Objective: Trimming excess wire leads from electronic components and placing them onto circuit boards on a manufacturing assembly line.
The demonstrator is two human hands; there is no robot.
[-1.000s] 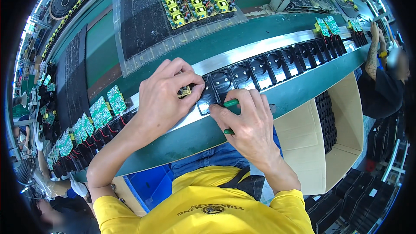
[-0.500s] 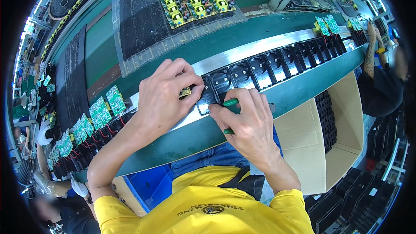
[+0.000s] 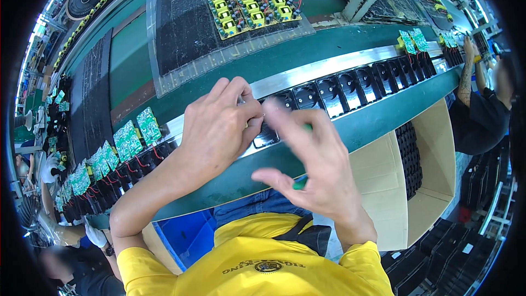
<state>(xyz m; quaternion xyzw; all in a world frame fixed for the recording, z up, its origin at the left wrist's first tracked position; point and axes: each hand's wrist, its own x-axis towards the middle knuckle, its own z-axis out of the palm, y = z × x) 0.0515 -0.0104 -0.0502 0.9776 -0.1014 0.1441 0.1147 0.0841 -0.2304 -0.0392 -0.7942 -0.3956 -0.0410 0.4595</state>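
Observation:
My left hand (image 3: 222,123) is closed over the row of black plastic cases (image 3: 333,94), its thumb and forefinger pinched together. A sliver of a small yellow part shows between these fingers; the rest is hidden. Just right of it, my right hand (image 3: 323,167) hovers at the front of the row, thumb and forefinger spread and blurred. A tool with green handles (image 3: 299,183) is tucked in its palm, mostly covered by the hand. Below my fingertips lies one open black case (image 3: 266,138) with a shiny inside.
Green circuit boards (image 3: 127,141) on red wires stand along the row at left, more (image 3: 412,41) at right. Yellow-topped boards (image 3: 255,13) lie on a black mat (image 3: 186,38) behind. A cardboard box (image 3: 433,159) holds black parts. Co-workers are at both sides.
My right hand has opened its thumb and forefinger apart, with the green-handled tool still in its palm. My left hand stays pinched at nearly the same spot. The view has shifted slightly.

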